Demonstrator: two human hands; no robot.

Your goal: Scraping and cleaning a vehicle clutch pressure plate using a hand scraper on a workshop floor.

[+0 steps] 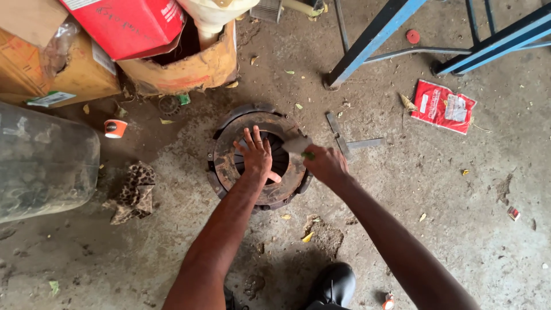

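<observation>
We look straight down at a dusty concrete floor point(436, 195). At its centre lies a round, rusty metal disc point(229, 163) with a ring of slotted fingers around an open middle, flat on the floor.

Left hand point(257, 156): released, fingers spread, palm pressed flat on the slotted middle of the disc. It grips nothing.

Right hand point(326, 165): clenched around a small tool point(298, 145) with a pale blurred head and a bit of green at the grip. The head sits over the disc's right rim; blur keeps us from telling what kind of tool it is or whether it touches the metal.

Just beside the disc to the right, two flat metal strips point(344, 140) lie crossed on the floor. Further right, a red printed packet point(443, 107), well apart from the hands. To the left, a spotted rag point(135, 192) and a large clear plastic container point(43, 163) on its side. Near these, a small orange roll point(115, 128). Along the top edge, cardboard boxes point(189, 72) and a red carton point(126, 23). Blue metal frame legs point(373, 37) stand at upper right. A black shoe point(336, 284) shows at the bottom.
</observation>
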